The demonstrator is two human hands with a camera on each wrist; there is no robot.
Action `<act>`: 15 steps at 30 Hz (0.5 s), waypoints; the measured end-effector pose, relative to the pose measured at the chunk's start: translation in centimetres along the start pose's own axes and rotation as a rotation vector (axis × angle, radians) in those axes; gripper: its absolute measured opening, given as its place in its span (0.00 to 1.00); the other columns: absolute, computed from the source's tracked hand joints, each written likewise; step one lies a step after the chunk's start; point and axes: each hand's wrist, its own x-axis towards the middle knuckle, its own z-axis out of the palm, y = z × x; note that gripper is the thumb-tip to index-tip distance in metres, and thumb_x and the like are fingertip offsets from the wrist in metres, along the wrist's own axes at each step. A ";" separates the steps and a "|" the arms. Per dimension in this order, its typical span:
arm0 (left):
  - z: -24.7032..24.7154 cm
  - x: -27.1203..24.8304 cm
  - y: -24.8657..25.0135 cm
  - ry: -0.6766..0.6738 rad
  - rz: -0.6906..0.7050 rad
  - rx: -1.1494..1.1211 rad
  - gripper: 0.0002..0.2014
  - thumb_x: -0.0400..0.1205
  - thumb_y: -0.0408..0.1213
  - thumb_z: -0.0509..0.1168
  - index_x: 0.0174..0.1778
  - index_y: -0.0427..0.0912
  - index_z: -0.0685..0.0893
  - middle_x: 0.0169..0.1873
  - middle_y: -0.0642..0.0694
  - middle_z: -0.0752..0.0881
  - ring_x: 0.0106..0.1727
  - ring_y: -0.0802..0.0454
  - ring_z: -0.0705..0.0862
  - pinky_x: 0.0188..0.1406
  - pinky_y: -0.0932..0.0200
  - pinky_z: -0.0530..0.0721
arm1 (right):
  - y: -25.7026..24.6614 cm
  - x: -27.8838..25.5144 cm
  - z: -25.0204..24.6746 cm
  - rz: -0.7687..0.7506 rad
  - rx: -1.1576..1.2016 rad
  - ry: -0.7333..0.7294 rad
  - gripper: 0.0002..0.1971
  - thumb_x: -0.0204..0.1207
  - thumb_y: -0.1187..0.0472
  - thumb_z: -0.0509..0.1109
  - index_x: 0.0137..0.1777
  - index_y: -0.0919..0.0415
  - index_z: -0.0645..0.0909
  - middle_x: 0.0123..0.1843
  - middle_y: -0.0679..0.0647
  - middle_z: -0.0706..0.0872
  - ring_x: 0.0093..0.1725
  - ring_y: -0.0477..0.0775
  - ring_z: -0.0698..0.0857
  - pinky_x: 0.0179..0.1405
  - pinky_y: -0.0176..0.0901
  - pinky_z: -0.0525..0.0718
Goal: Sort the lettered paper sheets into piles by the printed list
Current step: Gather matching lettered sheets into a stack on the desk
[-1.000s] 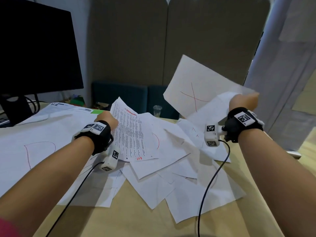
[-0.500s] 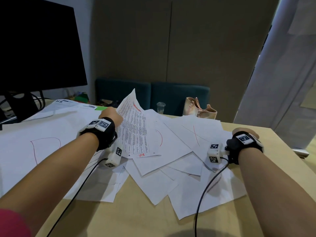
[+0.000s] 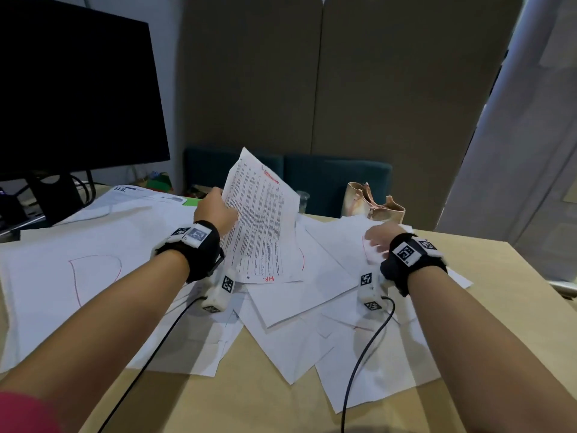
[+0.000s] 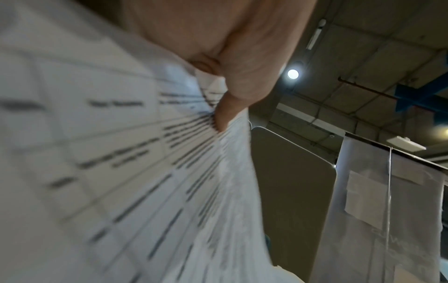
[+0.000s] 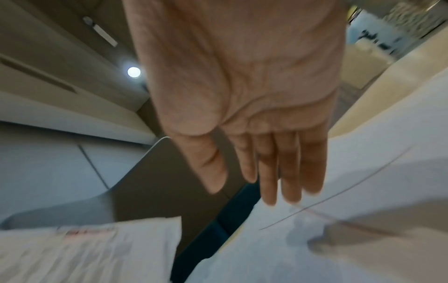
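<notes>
My left hand grips the printed list, a sheet of dense text with red writing, tilted up above the desk. The left wrist view shows the thumb pinching the list. My right hand hovers open, fingers straight, over the white sheets at the right; a sheet with a red mark lies under it. In the right wrist view the fingers point down at a sheet with a thin line. Loose white sheets overlap across the desk middle. A sheet with a red D lies at left.
A black monitor stands at the back left on the wooden desk. A beige bag and a clear cup sit at the far edge. Wrist-camera cables trail over the papers. Grey partitions stand behind.
My right hand laid the sheet with the red X down on the right pile, let go and opened. My left hand lifted the printed list higher.
</notes>
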 end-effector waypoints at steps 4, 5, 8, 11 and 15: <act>-0.8 -0.3 -0.1 0.023 0.171 -0.250 0.11 0.83 0.33 0.64 0.60 0.39 0.77 0.55 0.46 0.84 0.52 0.47 0.84 0.47 0.53 0.82 | -4.2 -5.5 2.4 -0.220 0.091 -0.275 0.25 0.79 0.51 0.70 0.70 0.65 0.73 0.63 0.61 0.79 0.60 0.58 0.80 0.57 0.49 0.80; -1.1 -0.4 -0.2 0.009 0.185 -0.313 0.11 0.83 0.33 0.64 0.61 0.39 0.77 0.55 0.47 0.84 0.53 0.49 0.83 0.47 0.55 0.81 | -5.0 -5.8 3.0 -0.270 0.105 -0.295 0.32 0.78 0.49 0.70 0.76 0.66 0.67 0.69 0.60 0.76 0.67 0.58 0.77 0.60 0.49 0.78; -1.9 -0.4 -1.1 -0.012 0.154 -0.487 0.12 0.82 0.33 0.66 0.62 0.42 0.78 0.57 0.47 0.85 0.57 0.49 0.85 0.55 0.51 0.83 | -6.5 -6.4 4.4 -0.374 0.228 -0.312 0.33 0.75 0.47 0.73 0.75 0.62 0.69 0.69 0.55 0.77 0.69 0.57 0.76 0.60 0.51 0.76; -2.5 -0.3 -2.2 -0.001 0.079 -0.630 0.15 0.81 0.31 0.68 0.64 0.40 0.78 0.60 0.43 0.86 0.59 0.46 0.85 0.60 0.47 0.83 | -7.7 -6.1 6.0 -0.429 0.419 -0.322 0.28 0.71 0.53 0.77 0.69 0.59 0.73 0.65 0.51 0.82 0.64 0.56 0.81 0.63 0.56 0.78; -3.0 -0.1 -3.7 0.026 0.002 -0.649 0.12 0.81 0.33 0.69 0.59 0.41 0.80 0.58 0.44 0.87 0.57 0.46 0.86 0.60 0.44 0.84 | -9.5 -6.8 8.3 -0.508 0.596 -0.382 0.15 0.73 0.73 0.72 0.59 0.64 0.81 0.58 0.59 0.87 0.51 0.55 0.88 0.42 0.41 0.87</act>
